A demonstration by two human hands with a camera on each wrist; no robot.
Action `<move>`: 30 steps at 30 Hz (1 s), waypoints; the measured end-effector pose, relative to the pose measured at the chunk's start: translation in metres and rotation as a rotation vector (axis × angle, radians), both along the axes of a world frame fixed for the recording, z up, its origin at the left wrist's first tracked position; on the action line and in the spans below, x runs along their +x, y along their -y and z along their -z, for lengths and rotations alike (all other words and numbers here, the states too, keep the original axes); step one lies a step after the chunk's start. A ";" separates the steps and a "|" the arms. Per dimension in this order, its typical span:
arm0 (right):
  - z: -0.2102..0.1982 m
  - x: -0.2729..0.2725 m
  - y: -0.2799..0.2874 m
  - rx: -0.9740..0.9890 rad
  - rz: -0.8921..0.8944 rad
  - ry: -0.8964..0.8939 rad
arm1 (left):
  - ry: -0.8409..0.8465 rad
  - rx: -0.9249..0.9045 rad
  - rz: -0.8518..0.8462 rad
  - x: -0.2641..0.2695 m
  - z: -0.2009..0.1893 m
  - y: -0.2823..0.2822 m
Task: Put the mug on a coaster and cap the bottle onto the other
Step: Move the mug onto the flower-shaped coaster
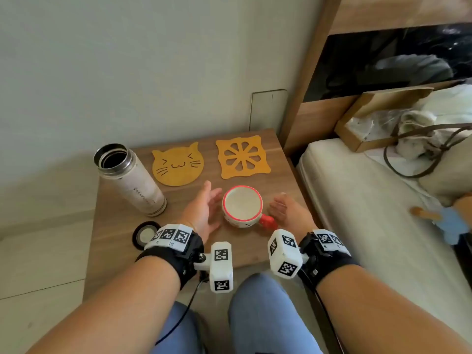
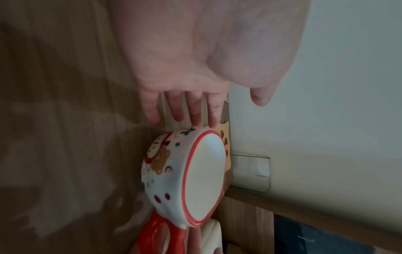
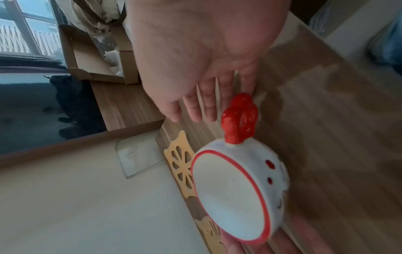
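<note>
A white mug (image 1: 242,205) with a red rim and a red handle (image 1: 267,222) stands upright on the wooden bedside table (image 1: 178,246); it also shows at the mug (image 2: 185,175) and the mug (image 3: 239,194). My left hand (image 1: 204,210) lies open just left of it, fingers straight, apart from the mug. My right hand (image 1: 283,209) is open just right of the handle (image 3: 239,118), holding nothing. Behind lie a cat-face coaster (image 1: 178,164) and a square cut-out coaster (image 1: 242,156). An uncapped steel bottle (image 1: 130,178) stands at the left, its black cap (image 1: 144,235) near the front edge.
A wall runs behind the table. To the right are a wooden bed frame (image 1: 306,93), a mattress (image 1: 357,213), and a cardboard box (image 1: 378,116) with bags. My knees in blue trousers (image 1: 255,315) are below the table's front edge.
</note>
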State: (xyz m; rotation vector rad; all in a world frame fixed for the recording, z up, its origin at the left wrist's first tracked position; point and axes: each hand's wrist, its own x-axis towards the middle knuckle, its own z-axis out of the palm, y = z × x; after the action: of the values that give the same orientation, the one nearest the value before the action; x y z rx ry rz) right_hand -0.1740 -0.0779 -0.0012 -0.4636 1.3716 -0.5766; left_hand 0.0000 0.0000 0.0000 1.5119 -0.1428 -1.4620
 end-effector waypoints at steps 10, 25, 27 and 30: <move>0.004 -0.013 -0.022 0.016 -0.157 -0.095 | -0.081 0.018 -0.110 -0.012 0.005 -0.005; 0.016 -0.013 -0.031 -0.083 -0.180 0.048 | -0.068 -0.015 -0.159 -0.014 0.018 -0.001; 0.019 -0.012 -0.028 -0.094 -0.179 0.047 | -0.069 -0.017 -0.160 -0.012 0.019 0.000; 0.020 -0.008 -0.021 -0.106 -0.172 0.055 | -0.067 -0.026 -0.156 -0.010 0.019 0.005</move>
State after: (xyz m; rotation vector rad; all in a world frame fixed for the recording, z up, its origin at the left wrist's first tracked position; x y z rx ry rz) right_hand -0.1824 -0.0572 -0.0216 -0.6404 1.2391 -0.5178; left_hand -0.0098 -0.0051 -0.0187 1.4190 -0.0037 -1.3786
